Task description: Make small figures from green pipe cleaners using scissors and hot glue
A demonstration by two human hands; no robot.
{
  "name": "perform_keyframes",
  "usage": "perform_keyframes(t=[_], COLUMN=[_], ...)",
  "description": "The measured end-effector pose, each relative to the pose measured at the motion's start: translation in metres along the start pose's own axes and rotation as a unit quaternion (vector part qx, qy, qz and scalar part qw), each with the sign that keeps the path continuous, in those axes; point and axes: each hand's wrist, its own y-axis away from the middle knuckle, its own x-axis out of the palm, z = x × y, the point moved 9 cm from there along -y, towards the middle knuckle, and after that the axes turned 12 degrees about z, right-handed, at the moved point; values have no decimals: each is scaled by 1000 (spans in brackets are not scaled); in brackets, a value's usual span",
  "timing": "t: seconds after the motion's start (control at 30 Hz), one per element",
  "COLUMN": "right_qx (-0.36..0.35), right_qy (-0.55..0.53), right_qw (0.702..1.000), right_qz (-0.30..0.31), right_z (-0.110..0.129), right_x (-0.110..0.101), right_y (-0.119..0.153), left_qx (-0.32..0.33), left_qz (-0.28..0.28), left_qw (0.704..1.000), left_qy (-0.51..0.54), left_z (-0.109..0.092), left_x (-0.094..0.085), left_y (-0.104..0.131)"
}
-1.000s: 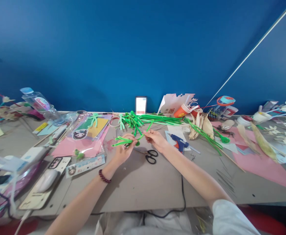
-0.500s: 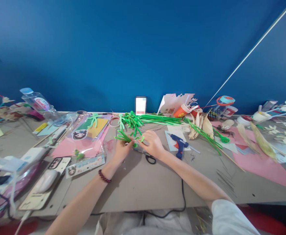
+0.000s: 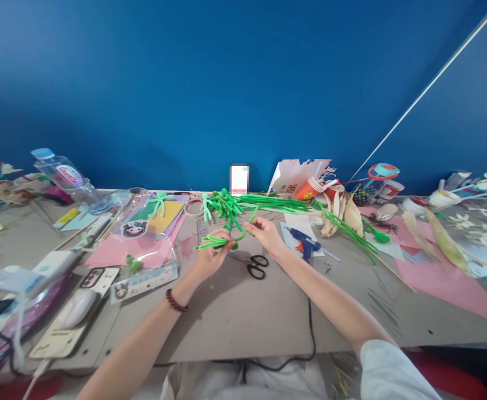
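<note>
My left hand [image 3: 210, 260] is closed around a small bunch of green pipe cleaners [image 3: 212, 241], whose ends stick out to the left. With finger and thumb, my right hand [image 3: 268, 234] pinches one green pipe cleaner strand [image 3: 243, 234] that runs across from the bunch and bends upward. Below and between the hands lie black-handled scissors [image 3: 256, 271] on the table. Just behind them is a pile of twisted green pipe cleaners [image 3: 225, 205], with long straight green pipe cleaners [image 3: 276, 203] beside it to the right.
A blue glue gun [image 3: 305, 243] lies right of my right hand, its cord hanging over the front edge. Pink paper [image 3: 110, 250] and a plastic bag are on the left, near a phone [image 3: 76, 311] and a bottle [image 3: 66, 176]. Paper cups [image 3: 310, 189] and dried husks [image 3: 343, 214] sit at back right.
My right hand has moved a little right and up, away from my left hand, drawing a strand out between them. The scissors' handles now show more fully.
</note>
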Motion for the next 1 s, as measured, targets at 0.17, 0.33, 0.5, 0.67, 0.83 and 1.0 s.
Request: perform_keyframes(t=[0.17,0.33,0.5,0.67,0.83,1.0], right_qx=[32,-39,-207,-268,-247,-142], right_qy=[-87,-10,167,273,252,141], right_qw=[996,999,964,924,935,979], right_qz=[2,-27,-13,7,-34,-38], right_z=[-18,-1,39,52,58,44], right_x=[9,10,20,30,16,1], right_y=[-1,11,31,36,32,18], left_qx=[-117,-194,-228,-132,1,44], left_qz=[-70,-141,-119,-59,1,35], left_qw=[979,928,925,980,1000,995], left_qy=[152,284,279,138,-29,-77], left_z=[33,53,63,41,5,-9], left_x=[-7,-6,0,-4,-1,8], left_y=[6,14,17,6,-2,0])
